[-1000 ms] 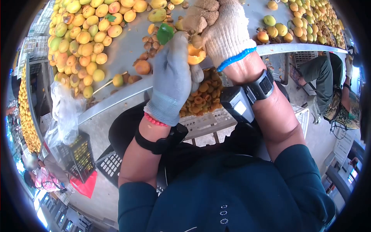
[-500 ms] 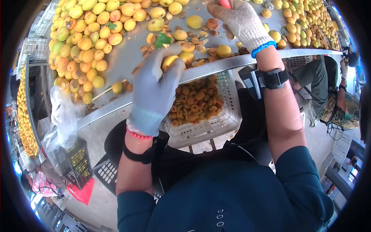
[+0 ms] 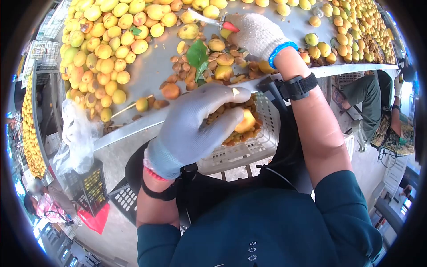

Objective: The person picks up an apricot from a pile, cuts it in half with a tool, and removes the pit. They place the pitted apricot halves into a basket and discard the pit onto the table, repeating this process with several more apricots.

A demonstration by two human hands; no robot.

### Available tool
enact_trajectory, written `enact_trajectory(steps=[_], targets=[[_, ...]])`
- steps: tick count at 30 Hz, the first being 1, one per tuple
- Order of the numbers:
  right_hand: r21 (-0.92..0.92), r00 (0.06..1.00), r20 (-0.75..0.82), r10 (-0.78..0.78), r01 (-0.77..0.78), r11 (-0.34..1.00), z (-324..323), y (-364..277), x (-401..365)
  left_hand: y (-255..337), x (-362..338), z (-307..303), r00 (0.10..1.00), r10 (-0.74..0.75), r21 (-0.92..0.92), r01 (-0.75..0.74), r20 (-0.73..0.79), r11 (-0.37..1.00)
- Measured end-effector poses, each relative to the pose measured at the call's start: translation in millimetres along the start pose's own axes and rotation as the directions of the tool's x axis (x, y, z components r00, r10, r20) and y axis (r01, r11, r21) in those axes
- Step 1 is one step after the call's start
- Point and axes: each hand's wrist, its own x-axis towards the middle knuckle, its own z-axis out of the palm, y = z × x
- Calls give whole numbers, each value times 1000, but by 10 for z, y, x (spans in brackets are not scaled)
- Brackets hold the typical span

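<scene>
My left hand, in a grey glove, is over a white plastic crate with its thumb and forefinger apart. Just off the thumb tip is a yellow-orange apricot piece, above the halved apricots in that crate; the thumb no longer closes round it. A small pale scrap sticks to the forefinger. My right hand, in a white knit glove, grips a small knife by its red handle, the blade pointing left over the metal table. Under it lie apricot stones and a green leaf.
A large pile of whole apricots covers the table's left side, more the right. A plastic bag hangs at the left edge above a dark crate. Another person's leg is at the right.
My left hand has moved from the table edge to over the crate, its fingers parting from the apricot piece. My right hand has shifted left and down, bringing the knife blade into view.
</scene>
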Motion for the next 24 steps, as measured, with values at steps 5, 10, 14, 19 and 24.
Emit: enact_trajectory(steps=[5, 10, 14, 19, 24], targets=[[342, 987, 161, 17, -72, 937, -459, -316, -192, -28, 1, -156, 818, -500, -315, 413, -283, 854], [714, 950, 239, -200, -32, 699, -760, -735, -633, -143, -13, -100, 794, -542, -678, 240, -275, 695], [925, 988, -58, -143, 107, 365, -645, -673, -794, -166, -31, -81, 907, -402, -806, 142, -128, 575], [660, 993, -97, -70, 117, 742, -828, -579, -1005, -119, 16, -126, 935, -309, -951, -80, -176, 300], [930, 940, 334, -63, -318, 186, -648, -842, -1298, -12, 115, -37, 923, -268, -911, -162, -276, 379]])
